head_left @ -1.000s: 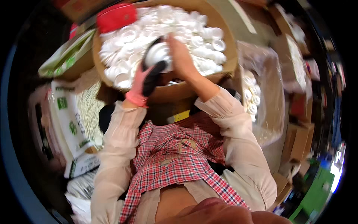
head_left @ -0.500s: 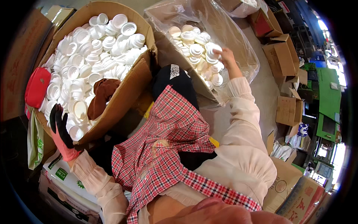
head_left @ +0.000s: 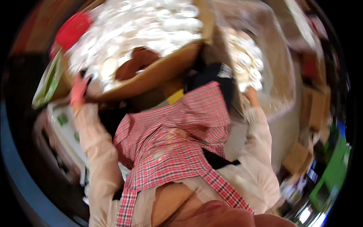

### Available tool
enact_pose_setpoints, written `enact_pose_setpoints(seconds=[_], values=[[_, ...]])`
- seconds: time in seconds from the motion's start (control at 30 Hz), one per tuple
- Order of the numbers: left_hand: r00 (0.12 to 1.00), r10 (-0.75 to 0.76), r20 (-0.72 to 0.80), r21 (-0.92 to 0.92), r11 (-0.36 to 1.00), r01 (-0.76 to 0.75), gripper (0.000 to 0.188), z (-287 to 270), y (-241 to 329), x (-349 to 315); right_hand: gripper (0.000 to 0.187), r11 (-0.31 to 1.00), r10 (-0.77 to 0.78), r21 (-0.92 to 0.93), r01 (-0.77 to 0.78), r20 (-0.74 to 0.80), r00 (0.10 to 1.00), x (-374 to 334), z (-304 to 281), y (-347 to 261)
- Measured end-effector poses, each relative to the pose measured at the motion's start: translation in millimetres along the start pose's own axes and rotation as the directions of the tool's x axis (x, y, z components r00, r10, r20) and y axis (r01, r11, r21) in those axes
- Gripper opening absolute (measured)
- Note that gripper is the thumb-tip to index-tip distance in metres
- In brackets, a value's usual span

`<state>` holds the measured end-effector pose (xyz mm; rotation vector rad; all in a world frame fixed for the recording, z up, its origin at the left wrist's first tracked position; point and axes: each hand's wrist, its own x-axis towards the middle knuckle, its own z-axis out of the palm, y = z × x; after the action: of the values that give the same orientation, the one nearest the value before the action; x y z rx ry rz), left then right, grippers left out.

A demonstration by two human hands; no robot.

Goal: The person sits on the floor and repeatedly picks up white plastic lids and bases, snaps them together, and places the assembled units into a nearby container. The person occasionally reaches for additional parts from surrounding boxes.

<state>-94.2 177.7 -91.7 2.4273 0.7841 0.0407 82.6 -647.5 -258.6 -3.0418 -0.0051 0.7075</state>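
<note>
The person's gloved left hand (head_left: 78, 89) is at the near left corner of the carton (head_left: 168, 70), its dark fingers close to the white lids (head_left: 151, 28) heaped there; half a second ago those fingers were plainly spread over the same side, but now blur hides how far they are parted, and one cannot tell whether they hold anything. The bare right hand (head_left: 252, 97) is in the lined box (head_left: 278, 56) to the right of the carton, its fingers bent at the lowest of the lids in the box (head_left: 247, 60); whether they have closed on one cannot be told. In the previous frame that hand was at the right side of this pile, fingers on a lid; it has since drawn back toward the pile's near end. A second ago both hands were together over the carton around a white piece. The view has swung, yet the brown cloth (head_left: 137, 63) lies as before inside the carton's near wall, and the red pouch (head_left: 73, 31) is at the carton's left edge. The checked apron (head_left: 166, 151) spreads just below the carton.
</note>
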Motion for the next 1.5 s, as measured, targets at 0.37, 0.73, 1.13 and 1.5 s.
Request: enact_pose_setpoints(seconds=[0.37, 0.73, 1.13, 1.5], values=[[0.989, -0.098, 0.114, 0.696, 0.718, -0.009, 0.032, 7.0, 66.2, -23.6, 0.024, 0.568, -0.507, 0.486, 0.665, -0.430, 0.747, -20.7, -238.7, -297.8], [0.998, 0.007, -0.062, -0.213, 0.977, -0.020, 0.042, -5.0, 60.5, -29.6, 0.031, 0.524, -0.775, 0.377, 0.764, -0.162, 0.611, -46.7, -115.5, -614.2], [0.969, 0.241, 0.061, -0.778, -0.596, 0.197, 0.073, -40.9, 76.0, -41.8, 0.031, 0.274, -0.789, 0.762, 0.586, -0.169, 0.590, -53.1, -217.3, -668.4], [0.934, -0.236, 0.269, -0.939, -0.279, 0.200, 0.051, 10.1, 60.9, -7.1, 0.014, 0.553, -0.745, 0.080, 0.830, -0.398, 0.535, 2.8, -109.8, -662.3]])
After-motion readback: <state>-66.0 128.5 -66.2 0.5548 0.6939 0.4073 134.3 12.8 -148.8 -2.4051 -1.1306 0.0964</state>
